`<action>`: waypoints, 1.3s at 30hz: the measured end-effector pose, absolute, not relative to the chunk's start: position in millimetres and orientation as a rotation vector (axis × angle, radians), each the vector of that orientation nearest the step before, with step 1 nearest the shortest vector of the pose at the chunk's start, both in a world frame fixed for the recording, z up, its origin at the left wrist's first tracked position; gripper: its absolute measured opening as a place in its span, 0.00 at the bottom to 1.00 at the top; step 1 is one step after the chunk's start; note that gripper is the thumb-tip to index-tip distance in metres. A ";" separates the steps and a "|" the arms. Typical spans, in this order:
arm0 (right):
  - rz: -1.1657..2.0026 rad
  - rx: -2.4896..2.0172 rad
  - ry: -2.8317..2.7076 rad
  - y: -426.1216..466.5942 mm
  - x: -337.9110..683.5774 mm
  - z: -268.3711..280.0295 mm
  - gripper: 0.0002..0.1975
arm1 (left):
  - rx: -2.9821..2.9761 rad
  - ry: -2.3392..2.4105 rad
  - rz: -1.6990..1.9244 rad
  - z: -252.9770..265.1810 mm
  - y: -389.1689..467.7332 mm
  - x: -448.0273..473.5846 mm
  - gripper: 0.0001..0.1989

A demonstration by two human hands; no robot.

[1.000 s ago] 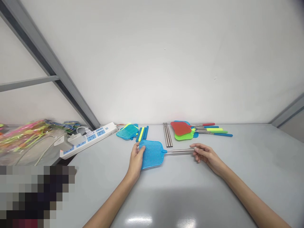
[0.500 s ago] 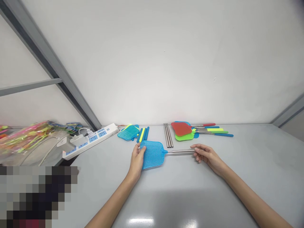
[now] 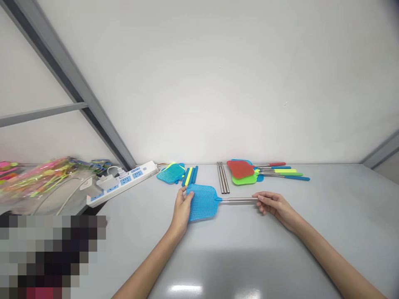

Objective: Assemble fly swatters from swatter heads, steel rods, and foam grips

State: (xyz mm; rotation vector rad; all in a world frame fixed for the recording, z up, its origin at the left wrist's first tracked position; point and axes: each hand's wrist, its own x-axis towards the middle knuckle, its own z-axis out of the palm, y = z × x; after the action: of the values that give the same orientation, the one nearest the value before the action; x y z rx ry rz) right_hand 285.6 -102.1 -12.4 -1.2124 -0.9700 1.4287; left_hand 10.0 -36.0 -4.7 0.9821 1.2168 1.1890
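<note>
Between my two hands, just above the grey table, is a fly swatter with a blue mesh head (image 3: pixel 203 202) and a thin metal rod (image 3: pixel 239 199). My left hand (image 3: pixel 182 207) grips the head's left edge, thumb on top. At the other end, my right hand (image 3: pixel 272 206) pinches the rod with its fingers; the rod's tip is hidden there. No coloured sleeve shows on this rod. Behind the swatter lie several bare metal rods (image 3: pixel 223 178) side by side. Left of them are blue and yellow handle sleeves (image 3: pixel 189 176) and loose swatter heads (image 3: pixel 171 173), teal and yellow.
A pile of swatters with a red head (image 3: pixel 240 169) on top lies at the back right, coloured handles pointing right. A white power strip (image 3: pixel 124 182) with plugs and cables stands at the left. Beyond it are plastic-wrapped colourful items (image 3: pixel 46 178). A wall closes the table's rear.
The view has shifted slightly, so everything sits a little further right. Both hands keep the same hold on the swatter.
</note>
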 end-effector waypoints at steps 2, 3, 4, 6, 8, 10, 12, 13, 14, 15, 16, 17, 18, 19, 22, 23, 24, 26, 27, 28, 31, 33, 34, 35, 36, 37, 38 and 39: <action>1.437 -1.209 -0.962 -102.0 286.1 -12.7 0.15 | 0.982 1.195 1.183 -5.0 -36.0 10.3 0.20; 1.440 -1.208 -0.961 -102.0 286.4 -12.9 0.15 | 0.985 1.180 1.179 -5.6 -36.1 10.4 0.20; 1.444 -1.208 -0.961 -102.0 286.7 -12.9 0.15 | 0.990 1.164 1.176 -6.5 -36.1 10.5 0.21; 1.452 -1.212 -0.961 -101.9 287.4 -12.7 0.16 | 1.013 1.130 1.172 -8.6 -36.3 10.4 0.22; 1.457 -1.220 -0.958 -101.8 287.9 -12.4 0.16 | 1.057 1.113 1.171 -10.6 -36.6 10.0 0.25; 1.459 -1.229 -0.950 -101.5 288.2 -12.1 0.16 | 1.123 1.106 1.179 -11.5 -36.8 9.6 0.27; 1.461 -1.234 -0.941 -101.2 288.4 -12.4 0.15 | 1.183 1.095 1.204 -11.4 -37.1 9.3 0.29; 1.462 -1.235 -0.935 -101.0 288.5 -12.8 0.15 | 1.204 1.088 1.220 -11.0 -37.3 9.2 0.30; 1.466 -1.237 -0.930 -100.8 288.7 -13.2 0.15 | 1.218 1.080 1.233 -10.7 -37.5 9.2 0.30; 1.467 -1.238 -0.925 -100.8 288.9 -13.7 0.14 | 1.226 1.076 1.239 -10.5 -37.8 9.3 0.30; 1.467 -1.238 -0.919 -100.8 289.2 -14.1 0.14 | 1.231 1.076 1.236 -10.5 -38.0 9.4 0.30; 1.467 -1.237 -0.914 -100.8 289.5 -14.5 0.14 | 1.237 1.080 1.224 -10.6 -38.3 9.5 0.30; 1.465 -1.237 -0.908 -101.0 289.7 -14.8 0.13 | 1.245 1.085 1.207 -10.9 -38.5 9.7 0.30; 1.464 -1.236 -0.904 -101.3 289.9 -14.9 0.14 | 1.254 1.092 1.190 -11.3 -38.8 9.8 0.29; 1.462 -1.241 -0.896 -102.2 289.9 -14.9 0.14 | 1.289 1.116 1.164 -12.0 -39.6 10.2 0.28; 1.458 -1.243 -0.895 -102.5 289.7 -14.8 0.14 | 1.297 1.120 1.157 -11.8 -39.9 10.3 0.28; 1.455 -1.244 -0.894 -102.7 289.6 -14.7 0.14 | 1.303 1.122 1.148 -11.5 -40.3 10.4 0.27; 1.450 -1.241 -0.888 -103.0 289.2 -14.5 0.14 | 1.318 1.130 1.137 -10.1 -41.2 10.7 0.27; 1.448 -1.239 -0.886 -103.1 289.1 -14.3 0.14 | 1.332 1.139 1.137 -9.4 -41.6 10.9 0.26; 1.447 -1.239 -0.886 -103.2 289.1 -14.1 0.14 | 1.351 1.150 1.139 -8.6 -42.0 11.0 0.26; 1.437 -1.242 -0.896 -103.6 289.0 -13.3 0.14 | 1.413 1.186 1.134 -7.0 -43.0 11.2 0.24; 1.429 -1.246 -0.904 -104.0 289.0 -12.7 0.14 | 1.437 1.197 1.113 -6.2 -43.3 11.2 0.24; 1.426 -1.249 -0.908 -104.2 289.0 -12.4 0.15 | 1.442 1.201 1.104 -5.7 -43.3 11.2 0.24; 1.424 -1.253 -0.912 -104.4 289.0 -12.3 0.15 | 1.443 1.201 1.095 -5.1 -43.4 11.2 0.24; 1.423 -1.258 -0.917 -104.5 289.0 -12.3 0.15 | 1.440 1.201 1.091 -4.6 -43.4 11.3 0.25; 1.423 -1.264 -0.921 -104.6 289.0 -12.3 0.16 | 1.432 1.200 1.088 -4.0 -43.5 11.3 0.25; 1.423 -1.268 -0.925 -104.7 289.0 -12.5 0.16 | 1.418 1.199 1.086 -3.6 -43.5 11.3 0.25; 1.422 -1.271 -0.930 -104.7 288.9 -12.8 0.16 | 1.400 1.196 1.084 -3.3 -43.5 11.3 0.25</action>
State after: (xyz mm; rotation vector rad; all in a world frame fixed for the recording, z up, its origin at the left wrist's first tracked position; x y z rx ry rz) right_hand 288.9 -104.7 -12.8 -1.2712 -0.9299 1.4223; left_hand 11.3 -43.5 -3.3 1.3998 1.1958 1.0845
